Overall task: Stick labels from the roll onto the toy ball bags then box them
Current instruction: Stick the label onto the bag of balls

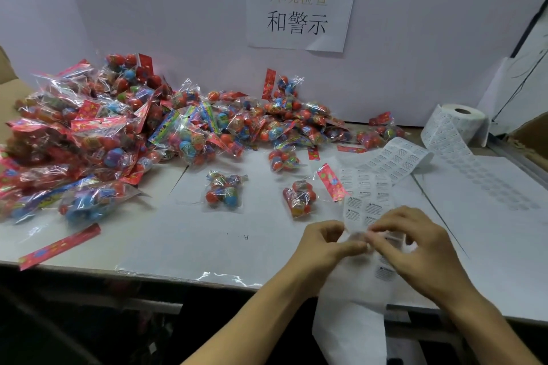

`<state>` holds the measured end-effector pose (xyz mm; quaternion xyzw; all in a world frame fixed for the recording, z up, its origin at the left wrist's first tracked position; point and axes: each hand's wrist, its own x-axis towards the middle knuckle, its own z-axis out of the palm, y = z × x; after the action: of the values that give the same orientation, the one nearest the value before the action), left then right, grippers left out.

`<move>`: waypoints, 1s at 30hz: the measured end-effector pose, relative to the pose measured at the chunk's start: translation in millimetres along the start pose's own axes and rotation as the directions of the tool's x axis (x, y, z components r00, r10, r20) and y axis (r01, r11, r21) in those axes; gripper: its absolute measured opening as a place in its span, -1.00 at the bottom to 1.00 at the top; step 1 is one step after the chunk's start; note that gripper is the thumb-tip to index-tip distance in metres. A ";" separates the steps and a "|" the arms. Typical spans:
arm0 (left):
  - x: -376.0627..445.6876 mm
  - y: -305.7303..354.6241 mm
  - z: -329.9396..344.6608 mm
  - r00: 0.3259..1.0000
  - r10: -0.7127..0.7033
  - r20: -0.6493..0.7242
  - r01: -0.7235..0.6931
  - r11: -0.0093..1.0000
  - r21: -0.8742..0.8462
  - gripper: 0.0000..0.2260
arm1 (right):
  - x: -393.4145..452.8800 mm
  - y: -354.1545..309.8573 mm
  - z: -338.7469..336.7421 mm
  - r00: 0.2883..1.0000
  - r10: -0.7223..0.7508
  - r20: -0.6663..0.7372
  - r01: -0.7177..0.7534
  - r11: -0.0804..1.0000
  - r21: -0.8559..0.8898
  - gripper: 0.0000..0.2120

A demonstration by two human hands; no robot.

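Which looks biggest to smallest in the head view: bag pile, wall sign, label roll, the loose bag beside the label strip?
1. bag pile
2. wall sign
3. label roll
4. loose bag

The last two look close; the roll sits farther away, so unsure.

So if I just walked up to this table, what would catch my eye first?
Probably the big heap of clear plastic bags of red and blue toy balls, piled across the left and back of the white table. Next, the white paper sign with black Chinese characters on the wall behind. Near the front edge, the left hand and right hand pinch a white strip of printed labels trailing from a roll at the right.
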<state>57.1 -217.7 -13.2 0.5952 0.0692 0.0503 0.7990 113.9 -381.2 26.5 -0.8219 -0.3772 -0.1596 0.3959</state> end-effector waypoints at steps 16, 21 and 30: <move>-7.5 -2.2 -17.2 0.988 -0.029 0.153 0.031 0.999 -0.014 -0.78 | -4.1 -7.0 -4.4 0.987 -0.110 0.119 0.109 0.994 0.014 -0.83; -7.8 -3.0 -17.6 0.999 0.004 0.041 0.001 0.994 -0.110 -0.78 | -6.7 -3.6 4.6 0.990 -0.095 0.108 0.092 0.995 0.037 -0.81; -12.9 -1.9 -12.9 0.998 0.061 0.020 -0.062 0.994 0.092 -0.63 | -8.5 5.9 8.1 0.994 0.102 -0.033 -0.097 0.987 0.126 -0.73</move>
<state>42.2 -208.1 -18.1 0.6339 0.0465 0.0666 0.7692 112.3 -381.6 13.4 -0.8101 -0.3372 -0.1321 0.4611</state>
